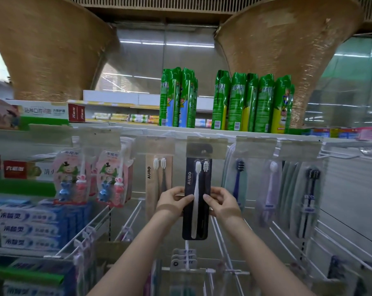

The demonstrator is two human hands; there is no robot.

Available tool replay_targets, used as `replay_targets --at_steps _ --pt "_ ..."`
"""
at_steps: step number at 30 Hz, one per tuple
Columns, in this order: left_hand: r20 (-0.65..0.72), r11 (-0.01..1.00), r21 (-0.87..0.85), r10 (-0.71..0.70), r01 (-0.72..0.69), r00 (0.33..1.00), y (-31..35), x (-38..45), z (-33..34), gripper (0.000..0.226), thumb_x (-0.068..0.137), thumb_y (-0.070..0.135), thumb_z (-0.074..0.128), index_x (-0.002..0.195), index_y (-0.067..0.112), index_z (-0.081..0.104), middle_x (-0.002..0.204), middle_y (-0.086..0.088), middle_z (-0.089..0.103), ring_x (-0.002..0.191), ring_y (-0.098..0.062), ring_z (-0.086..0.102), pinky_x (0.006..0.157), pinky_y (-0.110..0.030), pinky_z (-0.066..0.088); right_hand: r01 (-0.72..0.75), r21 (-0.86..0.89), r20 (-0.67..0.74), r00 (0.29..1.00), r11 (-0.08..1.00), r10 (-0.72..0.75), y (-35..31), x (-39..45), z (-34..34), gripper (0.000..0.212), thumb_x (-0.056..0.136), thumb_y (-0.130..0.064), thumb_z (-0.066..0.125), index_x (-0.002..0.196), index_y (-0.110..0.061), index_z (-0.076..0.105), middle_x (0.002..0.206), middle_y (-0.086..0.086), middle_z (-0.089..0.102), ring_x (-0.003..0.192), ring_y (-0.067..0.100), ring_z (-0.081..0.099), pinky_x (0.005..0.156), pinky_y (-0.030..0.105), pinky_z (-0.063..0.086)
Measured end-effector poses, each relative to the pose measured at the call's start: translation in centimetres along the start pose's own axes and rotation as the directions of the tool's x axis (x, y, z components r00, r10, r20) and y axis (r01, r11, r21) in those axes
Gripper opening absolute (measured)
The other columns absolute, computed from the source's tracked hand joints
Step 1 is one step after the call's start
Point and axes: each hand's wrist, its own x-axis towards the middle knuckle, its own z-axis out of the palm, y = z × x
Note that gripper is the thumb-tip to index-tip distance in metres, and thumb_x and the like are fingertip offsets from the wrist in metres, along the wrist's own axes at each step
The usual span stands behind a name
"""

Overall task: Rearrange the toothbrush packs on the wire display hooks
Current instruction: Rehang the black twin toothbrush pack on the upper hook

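Both hands on the black AUBO toothbrush pack point(196, 199): left hand point(174, 202) and right hand point(220, 202) pinch its side edges mid-height, centre of the rack. I can't see its hang hole behind the price tag holder point(206, 145); risk it misses the hook and drops.

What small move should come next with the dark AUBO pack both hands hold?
Probably ease the dark AUBO pack back along its hook: both the left hand and right hand pinch its edges, and its top sits behind the price-tag flap.
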Motion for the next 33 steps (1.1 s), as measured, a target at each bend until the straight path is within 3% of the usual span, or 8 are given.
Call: replay_targets --at_steps 7,13,16,18,23,27,33 --pt "-0.022 1.0 0.024 -0.005 0.006 1.0 0.7 -0.7 0.6 0.011 0.09 0.006 0.06 0.1 0.01 0.061 0.093 -0.01 0.067 0.091 -0.03 0.066 0.081 -0.042 0.057 -0.01 -0.033 -0.018 1.0 0.999 0.01 -0.5 -0.3 -0.2 0.017 0.089 -0.01 0.062 0.101 -0.019 0.053 0.105 0.004 0.063 0.106 0.023 0.06 0.097 0.046 0.048" --pt "-0.121 1.0 -0.004 -0.022 0.022 0.992 0.5 -0.9 1.0 0.021 0.087 0.006 0.064 0.103 0.015 0.054 0.103 -0.011 0.066 0.096 -0.029 0.066 0.083 -0.044 0.055 -0.029 -0.074 -0.06 0.998 0.997 0.025 -0.8 -1.2 -0.7 0.015 0.089 -0.011 0.062 0.101 -0.017 0.055 0.107 0.006 0.066 0.101 0.021 0.062 0.094 0.042 0.051" --pt "-0.179 1.0 -0.013 0.01 -0.012 0.984 0.4 -1.5 1.1 0.021 0.087 0.007 0.063 0.093 0.024 0.052 0.102 -0.007 0.065 0.098 -0.026 0.065 0.087 -0.045 0.054 -0.022 -0.058 -0.064 0.998 0.998 0.018 -0.9 -1.9 -1.4 0.02 0.091 -0.007 0.058 0.11 -0.013 0.056 0.107 0.004 0.064 0.103 0.019 0.062 0.094 0.041 0.051" --pt "-0.215 1.0 -0.008 0.028 -0.03 0.976 0.3 -2.1 1.4 0.02 0.088 0.009 0.062 0.099 0.023 0.052 0.11 -0.007 0.062 0.099 -0.022 0.063 0.087 -0.045 0.054 -0.021 -0.054 -0.054 0.998 0.998 0.018 -0.9 -2.4 -2.1 0.024 0.092 -0.009 0.056 0.117 -0.011 0.055 0.107 0.002 0.063 0.101 0.017 0.061 0.087 0.036 0.054" --pt "-0.482 0.978 0.172 0.189 -0.119 0.856 0.8 -3.8 3.4 0.024 0.087 0.014 0.065 0.104 0.019 0.049 0.112 -0.004 0.052 0.082 -0.005 0.053 0.073 -0.023 0.047 0.001 -0.014 -0.041 0.999 1.0 -0.001 -0.8 -4.1 -4.7 0.011 0.091 -0.011 0.059 0.094 -0.022 0.057 0.1 0.006 0.066 0.086 0.015 0.064 0.065 0.022 0.053" --pt "-0.396 0.99 0.003 0.129 -0.139 0.909 1.1 -5.8 6.8 0.015 0.09 0.009 0.06 0.088 0.022 0.054 0.088 -0.005 0.061 0.081 -0.023 0.062 0.071 -0.037 0.055 -0.007 0.039 -0.032 0.999 0.999 0.009 -1.1 -6.1 -8.1 0.017 0.09 -0.002 0.057 0.087 -0.018 0.058 0.083 0.002 0.065 0.068 0.011 0.063 0.061 0.023 0.055" --pt "-0.245 0.995 -0.039 0.08 -0.093 0.966 0.6 -8.9 13.3 0.012 0.09 0.005 0.059 0.083 0.014 0.056 0.075 -0.01 0.06 0.062 -0.018 0.059 0.051 -0.021 0.053 -0.041 0.053 -0.065 0.997 0.998 0.044 -0.4 -9.2 -14.1 0.007 0.091 -0.003 0.057 0.097 -0.004 0.059 0.081 0.009 0.066 0.066 0.014 0.063 0.056 0.02 0.054"
